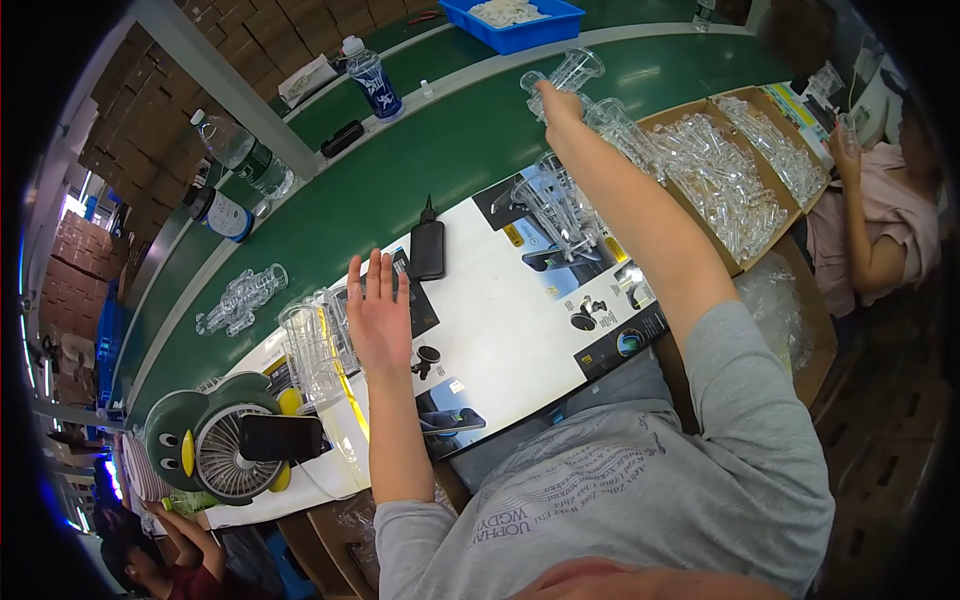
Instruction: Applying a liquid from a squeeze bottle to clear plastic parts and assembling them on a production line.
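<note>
At the far side of the green bench, my right hand (562, 106) is closed around a clear plastic tube-shaped part (578, 68) with a flared end. More clear tube parts (618, 128) lie just beside that hand, and another cluster of clear parts (560, 212) stands nearer, on the printed sheet. My left hand (382, 318) is raised palm up with its fingers stretched out, holding nothing. Next to it, a group of clear plastic cylinders (312, 345) sits at the sheet's left edge. A black squeeze bottle with a pointed nozzle (428, 248) lies beyond my left hand.
Cardboard boxes of small clear parts (722, 180) stand at right, near a co-worker's arm (868, 235). Loose clear pieces (243, 300), water bottles (245, 155) and a blue tray (520, 32) lie on the bench. A green fan (225, 445) with a phone (280, 438) stands at left.
</note>
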Action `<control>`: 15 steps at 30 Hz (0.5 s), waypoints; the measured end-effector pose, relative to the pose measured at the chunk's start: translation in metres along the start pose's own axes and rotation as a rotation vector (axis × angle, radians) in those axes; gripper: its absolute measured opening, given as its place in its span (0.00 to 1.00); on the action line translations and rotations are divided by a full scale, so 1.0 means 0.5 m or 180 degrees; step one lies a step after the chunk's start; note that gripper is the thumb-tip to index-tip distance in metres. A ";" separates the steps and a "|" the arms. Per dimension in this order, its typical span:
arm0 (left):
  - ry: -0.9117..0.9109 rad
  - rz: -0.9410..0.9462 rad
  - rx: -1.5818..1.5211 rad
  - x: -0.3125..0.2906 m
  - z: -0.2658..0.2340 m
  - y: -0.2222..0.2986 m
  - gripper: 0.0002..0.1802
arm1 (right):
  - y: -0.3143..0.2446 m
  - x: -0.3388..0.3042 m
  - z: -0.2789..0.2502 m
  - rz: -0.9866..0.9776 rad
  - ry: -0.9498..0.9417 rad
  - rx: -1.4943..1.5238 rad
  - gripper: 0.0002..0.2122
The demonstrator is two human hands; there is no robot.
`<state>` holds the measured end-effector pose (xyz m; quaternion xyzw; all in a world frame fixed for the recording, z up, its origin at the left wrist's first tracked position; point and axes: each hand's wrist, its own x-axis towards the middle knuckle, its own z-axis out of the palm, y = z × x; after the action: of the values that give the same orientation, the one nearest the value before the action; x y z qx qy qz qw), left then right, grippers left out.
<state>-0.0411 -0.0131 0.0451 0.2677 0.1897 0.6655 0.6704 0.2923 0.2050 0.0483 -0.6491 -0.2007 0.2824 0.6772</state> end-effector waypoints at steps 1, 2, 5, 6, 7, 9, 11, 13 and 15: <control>0.0045 0.0033 0.0041 -0.003 -0.006 0.005 0.26 | -0.002 -0.014 0.010 -0.0040 0.0101 0.0047 0.16; 0.0070 0.0054 0.0048 -0.005 -0.012 0.010 0.26 | -0.005 -0.027 0.014 -0.0030 0.0071 0.0041 0.16; 0.0082 0.0033 0.0028 -0.003 -0.019 0.013 0.25 | -0.017 -0.029 0.011 -0.0002 0.0294 -0.0052 0.20; 0.0094 -0.0005 -0.0013 -0.004 -0.024 0.013 0.25 | -0.017 -0.031 0.017 0.0068 0.0333 -0.0047 0.20; 0.0069 -0.0076 -0.0073 -0.001 -0.022 0.004 0.24 | -0.013 -0.012 0.008 0.0115 0.0421 -0.0037 0.20; -0.0080 -0.0233 -0.0198 0.009 -0.007 -0.019 0.23 | 0.001 0.050 -0.027 0.0185 0.0202 0.0296 0.20; -0.0077 -0.0336 -0.0286 0.004 -0.021 -0.016 0.20 | 0.003 0.027 -0.007 0.0367 -0.0202 0.0608 0.20; -0.0205 -0.0378 -0.0304 -0.004 -0.038 -0.008 0.20 | -0.007 -0.026 0.002 0.0952 -0.0730 0.0464 0.19; -0.0400 -0.0528 -0.0309 -0.007 -0.027 -0.018 0.18 | 0.000 0.002 -0.003 0.0976 -0.0710 0.0693 0.19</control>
<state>-0.0424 -0.0147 0.0285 0.2594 0.1363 0.5981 0.7460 0.2938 0.2045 0.0481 -0.5598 -0.1417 0.4721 0.6660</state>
